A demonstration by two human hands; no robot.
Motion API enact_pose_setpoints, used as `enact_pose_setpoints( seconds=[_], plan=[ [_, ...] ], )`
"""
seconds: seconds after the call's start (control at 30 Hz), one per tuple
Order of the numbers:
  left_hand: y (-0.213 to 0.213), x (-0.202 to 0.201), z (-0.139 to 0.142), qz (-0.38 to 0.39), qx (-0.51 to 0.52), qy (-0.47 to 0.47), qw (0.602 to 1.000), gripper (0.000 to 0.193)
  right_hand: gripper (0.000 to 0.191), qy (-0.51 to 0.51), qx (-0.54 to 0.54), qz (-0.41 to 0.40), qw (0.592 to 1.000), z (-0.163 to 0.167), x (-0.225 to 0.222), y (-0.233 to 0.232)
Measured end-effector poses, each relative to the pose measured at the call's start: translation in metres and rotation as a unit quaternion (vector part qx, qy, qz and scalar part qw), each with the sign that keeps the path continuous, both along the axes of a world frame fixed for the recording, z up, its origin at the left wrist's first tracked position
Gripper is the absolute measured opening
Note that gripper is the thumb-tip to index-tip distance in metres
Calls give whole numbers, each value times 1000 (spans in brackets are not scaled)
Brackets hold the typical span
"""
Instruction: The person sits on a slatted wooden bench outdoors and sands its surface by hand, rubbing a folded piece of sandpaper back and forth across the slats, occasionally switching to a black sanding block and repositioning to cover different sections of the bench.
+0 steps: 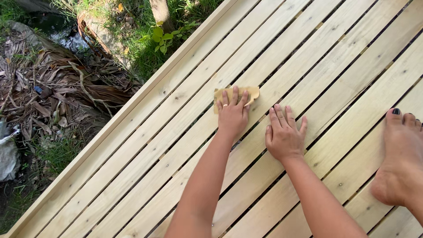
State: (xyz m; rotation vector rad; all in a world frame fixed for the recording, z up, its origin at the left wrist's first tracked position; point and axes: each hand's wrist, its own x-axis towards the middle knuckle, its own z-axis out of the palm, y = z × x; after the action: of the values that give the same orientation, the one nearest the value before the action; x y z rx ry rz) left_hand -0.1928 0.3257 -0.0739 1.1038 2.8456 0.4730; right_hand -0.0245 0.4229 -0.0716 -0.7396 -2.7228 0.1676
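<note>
2 bare forearms come in from 6 o'clock over a pale slatted wood deck. Right hand lies flat, palm down, fingers spread a bit, holding nothing, resting on a plank. Left hand, just beside it at 10 o'clock, is flat w/ fingers pressed on a tan sheet of sandpaper, pinning it to the wood near frame center. A bare foot w/ dark nails stands at 3 o'clock. Beyond the deck edge: dry leaves at 9 o'clock, grass at 11.
</note>
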Motion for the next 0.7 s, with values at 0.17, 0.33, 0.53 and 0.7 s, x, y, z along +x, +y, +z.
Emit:
enact_pose_setpoints(
  seconds=[0.17,0.33,0.53,0.7],
  plan=[
    [66,-32,10,43,-30,-8,999,55,57,8,-50,9,999,1,-1,3],
    [-8,14,4,-21,-8,-6,1000,55,57,9,-55,13,998,-7,0,8],
    [-146,108,14,-35,27,-34,998,63,57,49,-62,50,996,-26,-8,22],
    [-170,127,27,-8,48,-50,998,59,52,66,5,82,994,-35,-16,15]
  ],
)
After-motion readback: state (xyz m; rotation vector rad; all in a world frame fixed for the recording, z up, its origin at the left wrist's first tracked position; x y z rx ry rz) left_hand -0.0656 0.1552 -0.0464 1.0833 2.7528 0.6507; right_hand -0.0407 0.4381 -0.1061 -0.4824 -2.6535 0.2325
